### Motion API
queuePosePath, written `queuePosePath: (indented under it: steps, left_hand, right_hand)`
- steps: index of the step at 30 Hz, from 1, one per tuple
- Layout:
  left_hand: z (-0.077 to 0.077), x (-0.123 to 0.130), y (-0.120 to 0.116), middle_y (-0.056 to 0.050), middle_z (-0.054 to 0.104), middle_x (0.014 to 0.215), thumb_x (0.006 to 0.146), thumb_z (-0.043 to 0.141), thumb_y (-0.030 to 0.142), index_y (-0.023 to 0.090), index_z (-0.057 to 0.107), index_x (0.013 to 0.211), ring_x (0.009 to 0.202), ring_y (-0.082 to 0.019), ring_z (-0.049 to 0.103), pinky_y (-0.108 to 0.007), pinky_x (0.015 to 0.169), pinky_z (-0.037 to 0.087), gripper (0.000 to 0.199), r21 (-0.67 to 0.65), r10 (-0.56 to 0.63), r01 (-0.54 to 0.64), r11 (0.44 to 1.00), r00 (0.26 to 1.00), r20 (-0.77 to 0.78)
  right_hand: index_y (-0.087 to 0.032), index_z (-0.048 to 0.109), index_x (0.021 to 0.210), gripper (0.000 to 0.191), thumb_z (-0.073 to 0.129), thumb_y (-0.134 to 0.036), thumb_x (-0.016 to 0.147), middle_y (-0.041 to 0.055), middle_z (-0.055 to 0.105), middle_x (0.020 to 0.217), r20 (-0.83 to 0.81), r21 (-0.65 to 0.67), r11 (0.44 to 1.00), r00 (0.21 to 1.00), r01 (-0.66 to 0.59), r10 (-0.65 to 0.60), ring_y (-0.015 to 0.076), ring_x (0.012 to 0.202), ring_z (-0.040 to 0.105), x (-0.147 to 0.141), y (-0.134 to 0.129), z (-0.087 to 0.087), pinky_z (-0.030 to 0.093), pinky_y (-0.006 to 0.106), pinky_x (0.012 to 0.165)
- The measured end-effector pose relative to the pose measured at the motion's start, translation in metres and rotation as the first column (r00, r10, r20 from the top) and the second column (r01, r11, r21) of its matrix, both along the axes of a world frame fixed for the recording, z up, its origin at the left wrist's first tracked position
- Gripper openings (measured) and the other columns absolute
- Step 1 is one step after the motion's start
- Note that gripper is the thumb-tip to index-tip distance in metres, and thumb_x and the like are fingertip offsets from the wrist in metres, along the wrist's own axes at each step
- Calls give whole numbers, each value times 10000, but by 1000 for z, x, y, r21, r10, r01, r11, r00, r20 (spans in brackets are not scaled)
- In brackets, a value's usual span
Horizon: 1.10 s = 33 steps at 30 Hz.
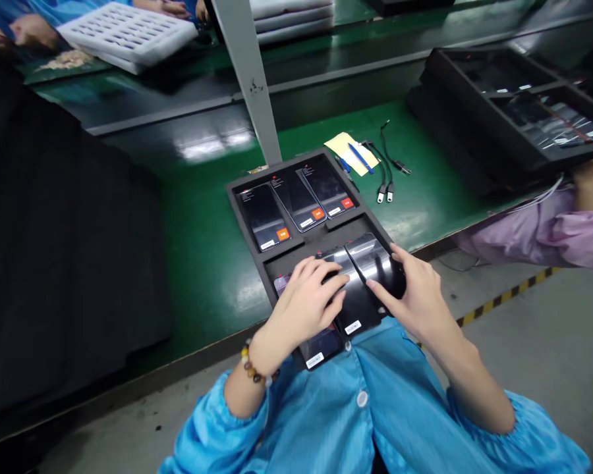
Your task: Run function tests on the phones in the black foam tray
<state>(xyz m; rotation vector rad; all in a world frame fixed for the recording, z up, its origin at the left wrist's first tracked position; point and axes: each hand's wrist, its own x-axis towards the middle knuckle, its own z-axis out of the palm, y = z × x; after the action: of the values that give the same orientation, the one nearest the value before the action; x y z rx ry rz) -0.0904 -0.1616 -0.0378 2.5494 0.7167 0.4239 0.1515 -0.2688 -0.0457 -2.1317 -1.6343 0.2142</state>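
A black foam tray (257,240) lies at the bench's front edge, close to my body. Its far compartment holds three smartphones, among them a left one (261,214) with an orange label and a right one (329,191). In the near compartment are more phones with glossy dark faces. My left hand (311,296) rests flat over the left and middle phones (353,303), fingers stretched out, partly hiding them. My right hand (415,289) grips the rightmost phone (373,260) by its sides, thumb on the left edge and fingers round the right.
Beyond the tray lie a yellow paper (343,148) with a blue pen (360,158) and black cables (388,168). Stacked black trays (514,131) stand at right, near a co-worker's pink sleeve (534,227). A dark stack (69,250) fills the left. A metal post (250,79) rises behind.
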Motion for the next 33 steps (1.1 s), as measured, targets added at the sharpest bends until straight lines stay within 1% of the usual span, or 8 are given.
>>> queuePosePath:
  steps: [2, 4, 7, 9, 14, 21, 28, 33]
  left_hand:
    - [3, 10, 19, -119, 674, 1437, 1076, 628, 346, 217, 721, 1350, 1321, -301, 606, -524, 1206, 464, 317, -25, -200, 199, 980, 978, -58]
    - [10, 19, 35, -149, 616, 1494, 1014, 735, 434, 218, 697, 1423, 1353, -337, 582, -524, 1160, 492, 465, -56, -300, 294, 954, 943, -145]
    - [26, 31, 52, -169, 548, 1542, 836, 923, 552, 276, 642, 1520, 1339, -375, 581, -509, 1081, 525, 790, -93, -370, 360, 928, 873, -316]
    - [37, 38, 59, -180, 554, 1517, 718, 1013, 541, 286, 637, 1525, 1302, -380, 596, -476, 1039, 533, 926, -90, -396, 397, 913, 813, -428]
    - [44, 55, 69, -194, 607, 1402, 725, 987, 598, 246, 653, 1487, 1242, -365, 603, -421, 1008, 512, 904, -55, -463, 503, 863, 741, -487]
    - [39, 60, 76, -170, 624, 1394, 785, 930, 645, 204, 665, 1419, 1204, -323, 598, -382, 968, 488, 817, -102, -511, 532, 841, 717, -474]
    - [27, 43, 71, -147, 626, 1332, 723, 1020, 499, 212, 600, 1476, 1112, -309, 592, -380, 913, 462, 909, -80, -450, 454, 887, 813, -370]
    - [38, 41, 67, -130, 621, 1343, 720, 1034, 419, 272, 600, 1496, 1133, -312, 607, -376, 927, 478, 901, -151, -403, 374, 915, 833, -378]
  right_hand:
    - [-269, 459, 1624, 671, 655, -525, 1035, 167, 661, 1470, -111, 17, 999, 993, -38, 40, 369, 1341, 622, 11, -10, 6, 510, 548, 1113]
    - [-287, 496, 1599, 607, 649, -505, 1054, 141, 656, 1493, -164, 12, 997, 984, -73, 74, 346, 1375, 621, 22, -18, 10, 518, 524, 1148]
    - [-302, 532, 1572, 556, 646, -500, 1065, 114, 660, 1496, -216, -6, 995, 972, -101, 97, 329, 1392, 619, 33, -26, 9, 523, 512, 1171]
    - [-315, 548, 1559, 529, 636, -501, 1072, 103, 662, 1490, -263, 0, 996, 961, -89, 86, 322, 1388, 624, 37, -28, 6, 527, 514, 1173]
    - [-343, 557, 1554, 509, 621, -513, 1079, 89, 644, 1512, -370, 13, 999, 928, -43, 45, 323, 1368, 640, 52, -24, -7, 518, 545, 1185]
    - [-330, 587, 1529, 467, 602, -490, 1091, 100, 660, 1478, -381, 24, 998, 922, -63, 67, 323, 1325, 659, 73, -1, -13, 528, 544, 1162]
    - [-316, 560, 1552, 454, 595, -359, 1101, 102, 624, 1534, -396, 69, 961, 877, -269, 274, 287, 1432, 609, 81, 1, -11, 517, 472, 1210]
    - [-299, 557, 1557, 460, 581, -350, 1100, 128, 623, 1549, -404, 78, 956, 868, -283, 290, 320, 1456, 592, 96, -1, -16, 521, 538, 1208]
